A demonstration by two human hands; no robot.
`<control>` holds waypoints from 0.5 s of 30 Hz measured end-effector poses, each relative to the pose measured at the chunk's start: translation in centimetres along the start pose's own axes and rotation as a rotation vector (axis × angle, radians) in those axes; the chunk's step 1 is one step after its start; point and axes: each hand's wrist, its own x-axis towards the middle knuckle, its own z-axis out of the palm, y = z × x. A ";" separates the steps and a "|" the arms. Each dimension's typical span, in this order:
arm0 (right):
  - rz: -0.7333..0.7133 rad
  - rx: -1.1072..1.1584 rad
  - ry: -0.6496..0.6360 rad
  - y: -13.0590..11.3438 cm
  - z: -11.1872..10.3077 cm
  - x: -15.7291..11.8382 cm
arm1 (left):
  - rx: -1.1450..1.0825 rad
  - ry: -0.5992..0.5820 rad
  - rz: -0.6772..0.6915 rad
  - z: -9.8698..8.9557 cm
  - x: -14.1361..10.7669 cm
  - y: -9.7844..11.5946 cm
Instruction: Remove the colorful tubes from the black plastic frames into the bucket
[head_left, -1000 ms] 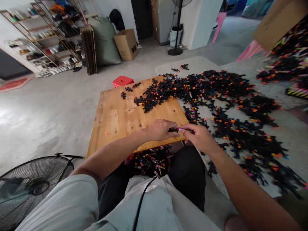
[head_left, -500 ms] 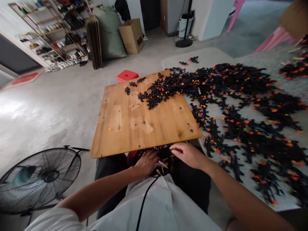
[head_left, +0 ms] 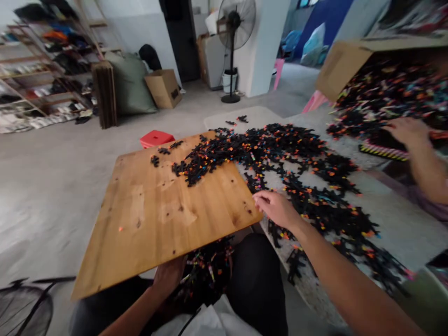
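Observation:
My left hand (head_left: 170,277) is at the near edge of a wooden board (head_left: 147,252), its fingers hidden beneath it. Right by it, between my legs, lies a dark pile of small toy pieces (head_left: 210,270) with coloured bits. My right hand (head_left: 278,210) is over the board's right edge near the front corner, fingers curled with the tips together. Whatever they may hold is too small to make out. Small black toy guns (head_left: 266,144) with orange, yellow and blue parts are heaped across the board's far right part and the table beside it.
At the right, another person's hand (head_left: 409,130) touches black pieces before a tipped cardboard box (head_left: 345,65) full of them. A red stool (head_left: 157,138) stands behind the board. A floor fan (head_left: 24,308) is at lower left, and a standing fan (head_left: 233,56) at the back.
My right hand has moved from the pile between my legs to the board's right edge. My left hand has slid under the near edge. The view has turned right.

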 end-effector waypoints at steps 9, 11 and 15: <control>0.283 -0.457 0.139 4.8 -3.8 16.8 | -0.221 0.008 0.508 -9.4 4.0 10.2; 0.293 -0.452 0.123 5.0 -3.1 19.6 | -0.244 0.039 0.524 -11.6 8.3 11.4; 0.318 -0.440 0.106 5.3 -2.0 22.9 | -0.217 0.147 0.561 -13.6 17.8 12.0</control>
